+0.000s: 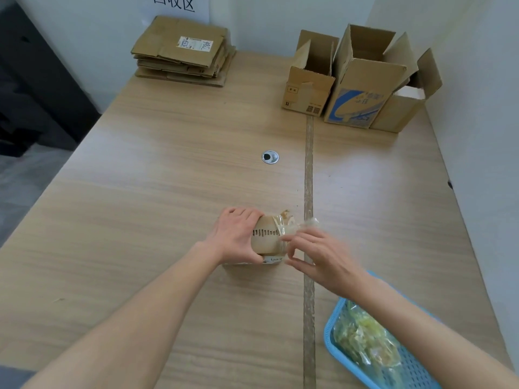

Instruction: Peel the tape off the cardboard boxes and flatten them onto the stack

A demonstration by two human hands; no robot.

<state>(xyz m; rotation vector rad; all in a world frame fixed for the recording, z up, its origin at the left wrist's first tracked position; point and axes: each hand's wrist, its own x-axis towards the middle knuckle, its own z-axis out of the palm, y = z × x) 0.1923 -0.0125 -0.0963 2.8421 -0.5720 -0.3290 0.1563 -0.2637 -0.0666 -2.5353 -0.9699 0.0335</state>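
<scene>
1. Head view, risks: my left hand [238, 237] grips the small box [266, 240] at lower centre, on the table [140, 192]. My right hand [314, 256] pinches clear tape [283, 234] at the box's right end. I judge that the thin tape could tear short, or the light box could twist out of my grip, if I pull hard.
2. Head view, looks: the box is brown and rounded, with a dark printed line. The stack [182, 51] lies at upper left, three open boxes [359, 88] at upper right, and a blue basket [393, 360] of peeled tape at lower right.
</scene>
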